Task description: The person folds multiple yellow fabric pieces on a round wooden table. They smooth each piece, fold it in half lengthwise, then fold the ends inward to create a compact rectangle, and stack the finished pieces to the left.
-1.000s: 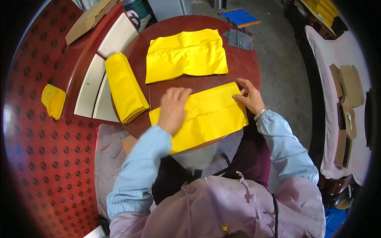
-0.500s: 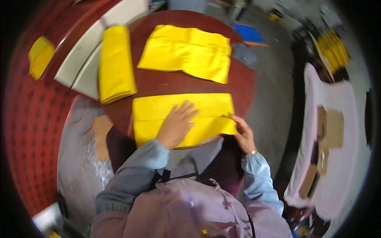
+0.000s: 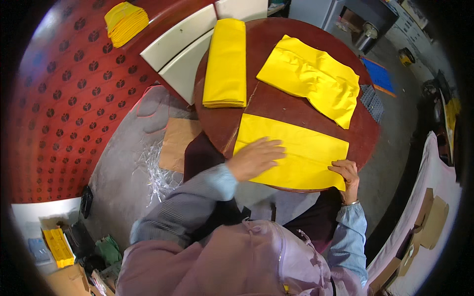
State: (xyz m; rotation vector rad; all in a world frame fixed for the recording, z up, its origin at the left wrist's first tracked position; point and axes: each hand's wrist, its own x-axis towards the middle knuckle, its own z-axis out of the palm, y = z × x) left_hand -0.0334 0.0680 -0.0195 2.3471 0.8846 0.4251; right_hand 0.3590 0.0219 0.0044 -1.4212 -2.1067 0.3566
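A flat yellow fabric-like sheet point(image 3: 301, 150) with a crease along its length lies at the near edge of the round dark-red table point(image 3: 222, 129). My left hand point(image 3: 254, 159) rests palm down over its left part, fingers stretched out. At the right end, my right hand point(image 3: 346, 176) grips the sheet's edge, fingertips on top; the thumb is hidden. Beyond it lies a second, wrinkled yellow sheet point(image 3: 311, 74). A thick folded yellow stack point(image 3: 225, 64) sits at the table's left side.
Pale panels point(image 3: 180, 44) adjoin the table at the left, with a yellow pile point(image 3: 127, 23) on a red patterned surface point(image 3: 74, 98). Brown cardboard point(image 3: 177, 143) and clear plastic strips point(image 3: 157, 172) lie on the floor. A grey textured piece point(image 3: 372, 102) is at the table's right edge.
The view has swung left, so the table appears further right. My left hand has slid toward the sheet's left end. My right hand stays at the right edge, its fingers now over the top.
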